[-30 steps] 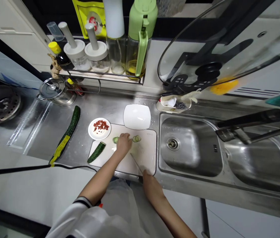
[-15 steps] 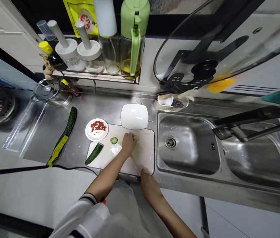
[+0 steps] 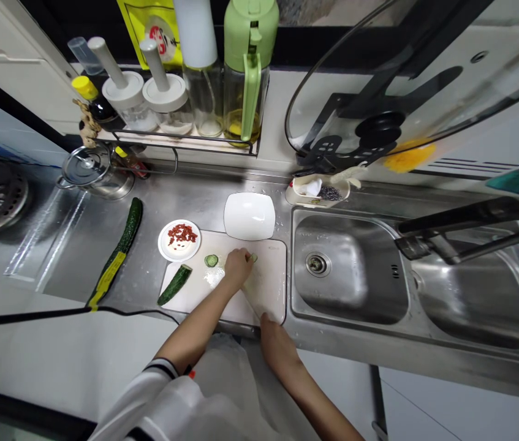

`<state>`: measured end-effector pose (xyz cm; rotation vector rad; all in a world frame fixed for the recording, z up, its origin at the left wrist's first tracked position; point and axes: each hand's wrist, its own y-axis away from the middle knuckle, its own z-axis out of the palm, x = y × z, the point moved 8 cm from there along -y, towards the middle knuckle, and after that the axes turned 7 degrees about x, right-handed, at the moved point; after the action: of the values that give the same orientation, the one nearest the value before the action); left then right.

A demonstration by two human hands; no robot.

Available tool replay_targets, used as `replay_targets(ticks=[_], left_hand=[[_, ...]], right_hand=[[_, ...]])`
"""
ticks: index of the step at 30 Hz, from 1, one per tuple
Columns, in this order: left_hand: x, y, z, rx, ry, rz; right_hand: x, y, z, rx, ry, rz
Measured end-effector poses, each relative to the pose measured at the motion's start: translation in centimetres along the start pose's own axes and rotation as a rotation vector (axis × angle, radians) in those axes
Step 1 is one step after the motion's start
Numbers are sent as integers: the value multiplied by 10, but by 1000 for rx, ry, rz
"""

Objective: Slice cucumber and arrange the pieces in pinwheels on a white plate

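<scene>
My left hand (image 3: 238,268) is closed over the middle of the white cutting board (image 3: 272,282), its fingertips pinching a small piece of cucumber (image 3: 254,258). My right hand (image 3: 276,342) is wrapped round a knife at the board's near edge. The pale knife blade (image 3: 252,299) points away from me toward my left fingers and blends with the board. Left of my left hand lie a few cucumber slices (image 3: 211,261). A cut length of cucumber (image 3: 175,285) rests across the board's left edge.
A plate of chopped red bits (image 3: 167,250) and a white dish (image 3: 249,215) stand behind the board. A whole cucumber (image 3: 129,233) with a yellow band lies to the left. The double sink (image 3: 351,312) is on the right. A lidded pot (image 3: 114,184) sits back left, below a spice rack (image 3: 171,142).
My left hand shifts very slightly at the cucumber piece, and less of the piece's cut face shows. My right hand and the knife stay almost in place.
</scene>
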<state>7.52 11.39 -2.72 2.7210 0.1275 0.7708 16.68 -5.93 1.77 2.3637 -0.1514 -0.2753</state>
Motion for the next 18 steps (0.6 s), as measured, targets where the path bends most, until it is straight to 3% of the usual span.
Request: replay_targets(ticks=[11,18], left_hand=[[3,15,-10,-32,193,124],[-19,30,-25,-134,359,156]], right_hand=[[1,2,0,-18,-29,14],[15,7,7,-26,-38,9]])
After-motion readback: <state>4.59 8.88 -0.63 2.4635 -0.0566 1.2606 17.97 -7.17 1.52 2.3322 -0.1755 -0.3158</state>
